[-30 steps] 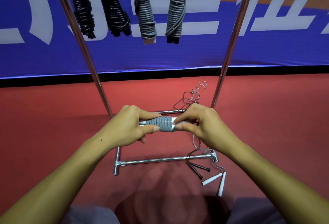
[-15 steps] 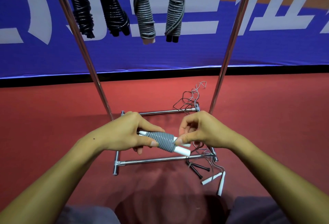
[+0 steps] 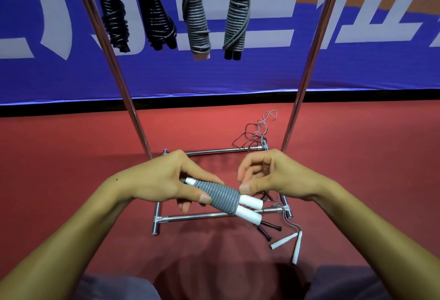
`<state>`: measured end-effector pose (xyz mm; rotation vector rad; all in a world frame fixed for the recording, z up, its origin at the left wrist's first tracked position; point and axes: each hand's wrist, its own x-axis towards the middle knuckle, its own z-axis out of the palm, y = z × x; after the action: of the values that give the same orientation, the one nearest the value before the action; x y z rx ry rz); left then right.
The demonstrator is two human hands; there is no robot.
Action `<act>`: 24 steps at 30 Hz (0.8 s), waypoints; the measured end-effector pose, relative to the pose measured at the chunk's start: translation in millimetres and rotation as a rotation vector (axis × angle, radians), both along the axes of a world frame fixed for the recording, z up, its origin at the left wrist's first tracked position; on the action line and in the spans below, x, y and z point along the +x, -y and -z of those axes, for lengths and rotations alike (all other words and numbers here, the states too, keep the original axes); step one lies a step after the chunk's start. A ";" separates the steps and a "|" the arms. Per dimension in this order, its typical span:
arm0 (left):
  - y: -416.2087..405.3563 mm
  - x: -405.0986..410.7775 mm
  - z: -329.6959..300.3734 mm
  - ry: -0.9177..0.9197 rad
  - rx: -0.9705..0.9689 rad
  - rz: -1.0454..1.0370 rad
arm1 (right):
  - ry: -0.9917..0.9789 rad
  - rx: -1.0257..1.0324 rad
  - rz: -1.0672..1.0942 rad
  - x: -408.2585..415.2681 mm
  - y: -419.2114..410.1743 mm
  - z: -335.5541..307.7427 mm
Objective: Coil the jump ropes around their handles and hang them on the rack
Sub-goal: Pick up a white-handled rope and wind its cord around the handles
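My left hand [image 3: 164, 181] grips a grey jump rope [image 3: 219, 196] coiled tightly around its two white handles, tilted down to the right above the rack's base. My right hand [image 3: 273, 176] is beside the coil's right end. Its thumb tip touches the coil and its fingers are curled apart, holding nothing I can see. Four coiled ropes hang from the rack's top: two black ones [image 3: 114, 18] [image 3: 157, 21], a grey one on white handles [image 3: 196, 23], and a grey one on black handles [image 3: 237, 21].
The chrome rack has slanted poles [image 3: 123, 90] [image 3: 302, 85] and a floor frame [image 3: 214, 215]. Loose ropes lie on the red floor by the frame's right side: white handles [image 3: 285, 243], black handles [image 3: 269, 228], tangled cord [image 3: 254, 133]. A blue banner wall [image 3: 357, 73] stands behind.
The coiled rope has dropped lower and tilted its right end downward. My right hand has loosened from a grip on the coil's end to a thumb touch.
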<state>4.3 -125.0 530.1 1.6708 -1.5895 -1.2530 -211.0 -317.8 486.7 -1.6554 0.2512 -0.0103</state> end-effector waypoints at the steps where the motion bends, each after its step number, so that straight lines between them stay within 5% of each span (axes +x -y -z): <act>1: -0.6 -0.5 -1.7 -0.020 -0.008 -0.004 | 0.011 0.020 0.007 0.0 -1.0 -0.6; 18: -3.5 -1.7 -9.0 -0.239 -0.167 -0.151 | 0.202 0.432 0.071 6.0 -20.3 0.3; 24: -4.2 1.0 -10.0 -0.239 -0.221 -0.195 | 0.209 0.298 0.071 0.3 -10.4 -7.8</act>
<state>5.3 -120.8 540.1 1.4408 -1.3341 -1.0895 -210.7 -307.4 494.6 -1.3362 0.1441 -0.1900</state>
